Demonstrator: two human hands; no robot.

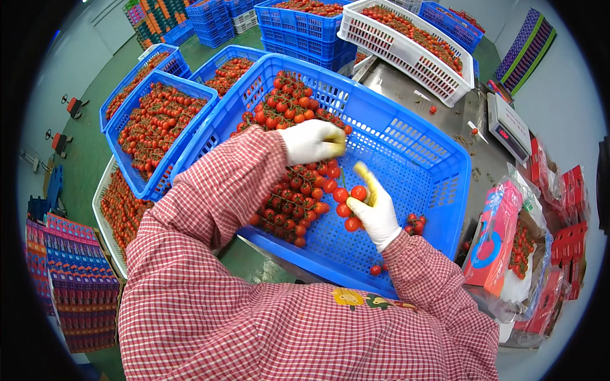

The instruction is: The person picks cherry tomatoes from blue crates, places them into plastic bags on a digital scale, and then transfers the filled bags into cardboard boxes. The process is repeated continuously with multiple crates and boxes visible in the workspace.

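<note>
A large blue perforated plastic crate [410,164] lies before me, with bunches of red cherry tomatoes on the vine [293,200] heaped along its left side. My right hand [379,214], in a white glove with yellow-stained fingertips, holds a small bunch of cherry tomatoes [342,209] over the crate's middle. Its thumb rests against the fruit while a finger points up, and a thin green stem rises from the bunch. Above the heap is my left hand [315,142], gloved the same way, fingers curled towards the thumb; whether something small is pinched there is too blurred to tell.
Blue crates of tomatoes [159,128] stand to the left. A white crate of tomatoes [414,45] sits on the metal table [424,112] beyond, near a digital scale [510,126]. At right, a pink carton [493,233] stands beside plastic-wrapped tomatoes [522,250]. Small tomato clusters [415,224] lie in my crate's right part.
</note>
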